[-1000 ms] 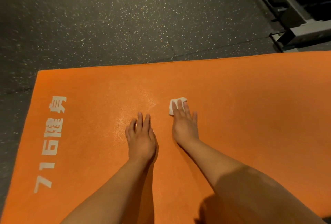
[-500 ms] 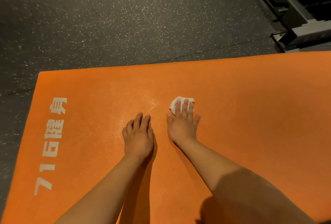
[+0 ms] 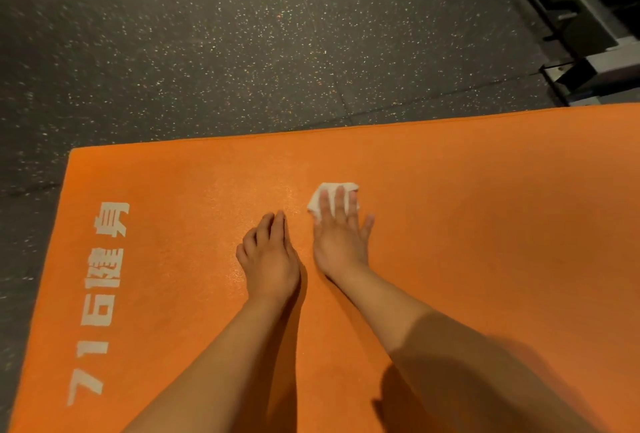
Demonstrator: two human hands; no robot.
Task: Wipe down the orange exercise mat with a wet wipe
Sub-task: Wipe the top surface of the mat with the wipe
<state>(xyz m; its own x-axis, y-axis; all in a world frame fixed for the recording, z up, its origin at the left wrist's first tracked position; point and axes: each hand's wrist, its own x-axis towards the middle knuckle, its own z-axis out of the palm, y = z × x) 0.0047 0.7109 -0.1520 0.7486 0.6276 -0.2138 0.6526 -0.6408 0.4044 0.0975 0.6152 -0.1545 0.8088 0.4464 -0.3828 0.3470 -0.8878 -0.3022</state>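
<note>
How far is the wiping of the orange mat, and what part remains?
Early, it seems. Done: a faint damp sheen on the orange mat just beyond the left hand. In hand: the right hand presses the white wet wipe flat with straight fingers; the left hand rests on the mat, holding nothing. Left: the strip with the white print and the wide area to the right look matte, probably unwiped.

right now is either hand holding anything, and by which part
Nothing is gripped. The right hand presses the wet wipe flat on the orange mat, straight fingers laid across it. The left hand rests on the mat, holding nothing.
</note>
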